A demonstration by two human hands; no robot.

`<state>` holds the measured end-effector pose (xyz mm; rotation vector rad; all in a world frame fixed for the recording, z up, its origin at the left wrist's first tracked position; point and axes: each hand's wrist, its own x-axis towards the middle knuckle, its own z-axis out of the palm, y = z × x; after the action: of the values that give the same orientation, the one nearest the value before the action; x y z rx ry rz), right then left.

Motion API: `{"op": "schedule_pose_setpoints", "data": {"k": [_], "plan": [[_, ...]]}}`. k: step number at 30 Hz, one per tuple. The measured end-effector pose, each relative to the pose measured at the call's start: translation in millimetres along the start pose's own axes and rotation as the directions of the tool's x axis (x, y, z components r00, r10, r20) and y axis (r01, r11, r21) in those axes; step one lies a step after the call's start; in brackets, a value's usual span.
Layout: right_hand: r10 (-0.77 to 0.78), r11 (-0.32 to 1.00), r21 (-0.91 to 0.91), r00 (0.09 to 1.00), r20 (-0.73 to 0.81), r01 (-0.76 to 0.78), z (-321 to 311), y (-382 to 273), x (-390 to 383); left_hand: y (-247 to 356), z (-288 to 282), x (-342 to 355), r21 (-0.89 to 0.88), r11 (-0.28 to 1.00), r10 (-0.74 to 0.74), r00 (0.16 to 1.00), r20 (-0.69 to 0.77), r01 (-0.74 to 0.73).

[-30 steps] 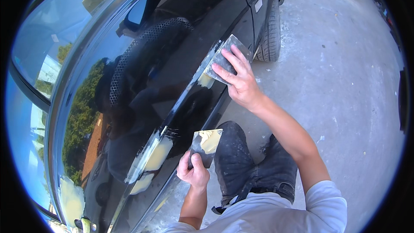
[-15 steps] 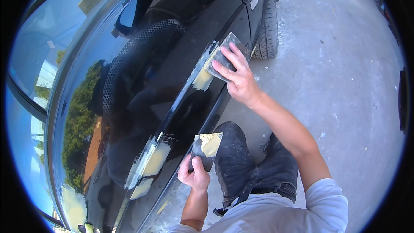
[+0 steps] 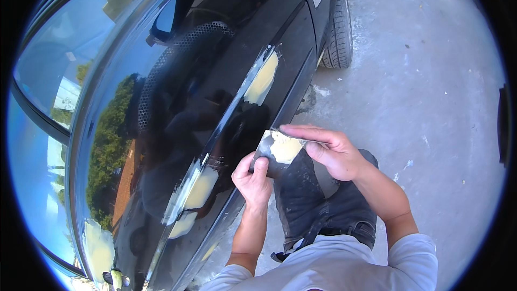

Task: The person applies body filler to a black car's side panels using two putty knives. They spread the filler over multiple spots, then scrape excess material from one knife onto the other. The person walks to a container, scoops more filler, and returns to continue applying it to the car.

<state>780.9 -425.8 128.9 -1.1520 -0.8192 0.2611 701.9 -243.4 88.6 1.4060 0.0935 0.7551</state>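
In front of my body, my left hand grips a dark, flat spreader plate with the thumb on its face. A lump of cream-coloured body filler lies on that plate. My right hand holds a second spreader, a thin grey one seen almost edge-on, against the far right edge of the plate by the filler. To the left stands a black car door. Smeared along its crease are an upper filler patch and a lower filler patch.
Another filler patch sits near the door handle at lower left. The side mirror juts out at upper left. A front tyre rests on the grey concrete floor, which stretches to the right.
My right hand has come down off the upper filler patch with its spreader and met the left plate. The left hand has risen slightly, and the upper patch is now uncovered.
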Motion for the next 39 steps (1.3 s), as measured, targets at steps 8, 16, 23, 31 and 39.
{"op": "schedule_pose_setpoints", "data": {"k": [8, 16, 23, 31, 39], "plan": [[0.074, 0.907, -0.402, 0.988, -0.133, -0.123, -14.8, 16.0, 20.0, 21.9, -20.2, -9.5, -0.172, 0.979, 0.098, 0.991, -0.087, -0.112], [-0.300, 0.929, -0.370, 0.614, -0.730, 0.015, -19.9, 57.0, 112.1, 28.7, -28.1, -26.2, -0.072, 0.992, 0.093, 0.988, -0.122, -0.102], [-0.405, 0.857, -0.514, 0.669, -0.623, 0.040, 32.7, 46.7, 94.5, 29.3, -35.8, -34.8, -0.054, 0.991, 0.120, 0.988, -0.093, -0.126], [-0.500, 0.758, -0.647, 0.711, -0.494, 0.082, 77.8, 47.4, 67.0, 35.7, -38.6, -38.6, -0.117, 0.979, 0.169, 0.986, -0.002, -0.168], [-0.252, 0.953, -0.299, 0.694, -0.674, 0.056, 20.7, 47.1, 77.3, 37.7, -41.4, -36.0, -0.095, 0.972, 0.219, 0.976, 0.019, -0.216]]}}
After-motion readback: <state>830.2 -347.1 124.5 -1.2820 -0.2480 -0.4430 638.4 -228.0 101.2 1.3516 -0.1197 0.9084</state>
